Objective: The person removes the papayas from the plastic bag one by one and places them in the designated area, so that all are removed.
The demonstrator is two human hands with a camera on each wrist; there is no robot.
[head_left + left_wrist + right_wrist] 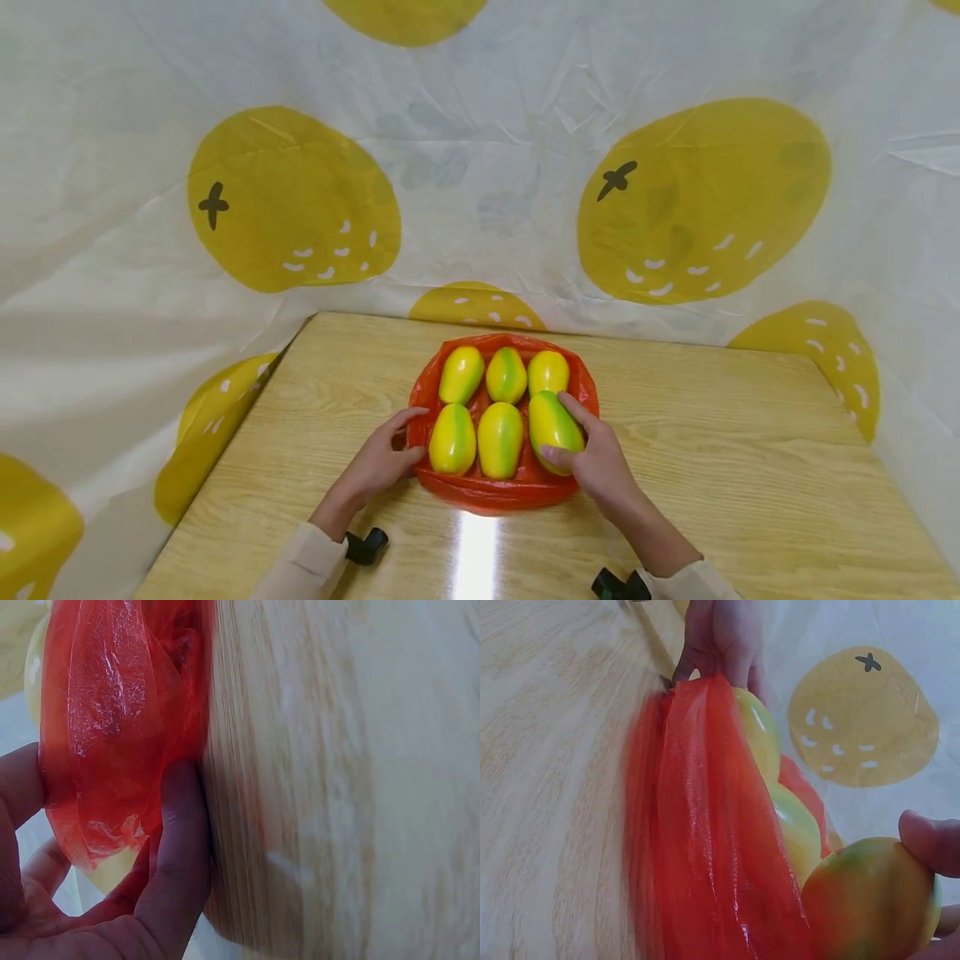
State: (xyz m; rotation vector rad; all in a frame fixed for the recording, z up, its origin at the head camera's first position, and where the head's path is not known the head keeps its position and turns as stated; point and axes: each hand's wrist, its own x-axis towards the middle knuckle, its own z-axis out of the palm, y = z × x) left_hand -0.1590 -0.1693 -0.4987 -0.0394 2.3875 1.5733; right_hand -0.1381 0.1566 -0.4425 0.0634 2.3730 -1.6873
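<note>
Right grip (602, 463) clasps the near-right fruit (552, 423) from its right; left grip (379, 461) holds red plastic (487, 498).

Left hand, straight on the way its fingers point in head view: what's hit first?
The red plastic, whose edge the left hand is holding; just past that, probably the near-left yellow-green fruit, though depth there is hard to judge.

White sheeting (487, 200) printed with yellow fruit shapes (292, 200), 2 displayed whole at upper left and upper right, backs a wood-grain counter (712, 433) streaked by white glare (476, 554) at bottom center.
</note>
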